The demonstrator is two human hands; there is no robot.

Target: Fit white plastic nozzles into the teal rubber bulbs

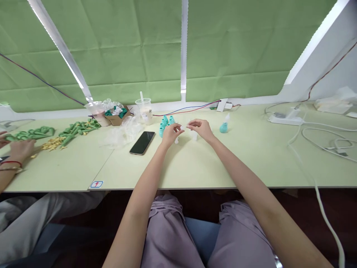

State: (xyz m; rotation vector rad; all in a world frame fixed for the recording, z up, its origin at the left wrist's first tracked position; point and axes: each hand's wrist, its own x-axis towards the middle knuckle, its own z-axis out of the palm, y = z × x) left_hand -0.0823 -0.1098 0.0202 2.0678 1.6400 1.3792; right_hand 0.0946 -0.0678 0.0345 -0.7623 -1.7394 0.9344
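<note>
Over the middle of the table, my left hand [170, 134] is closed in a pinch on a small translucent white piece [183, 127]. My right hand [203, 128] faces it, thumb and forefinger pinched close to the same piece; what lies between those fingertips is too small to make out. Small white plastic pieces [194, 136] lie on the table under the hands. Several teal rubber bulbs [161, 130] stand grouped just behind my left hand, which partly hides them. To the right of my right hand sits one teal bulb [223, 128] with a clear nozzle [227, 118] on top.
A black phone [142, 143] and crumpled clear plastic bags [122, 132] lie to the left. Behind them stand a drink cup [145, 111] and a cardboard box [118, 118]. A co-worker's hands [22, 150] are by green parts [75, 130] far left. A power strip [286, 119] and cables lie right.
</note>
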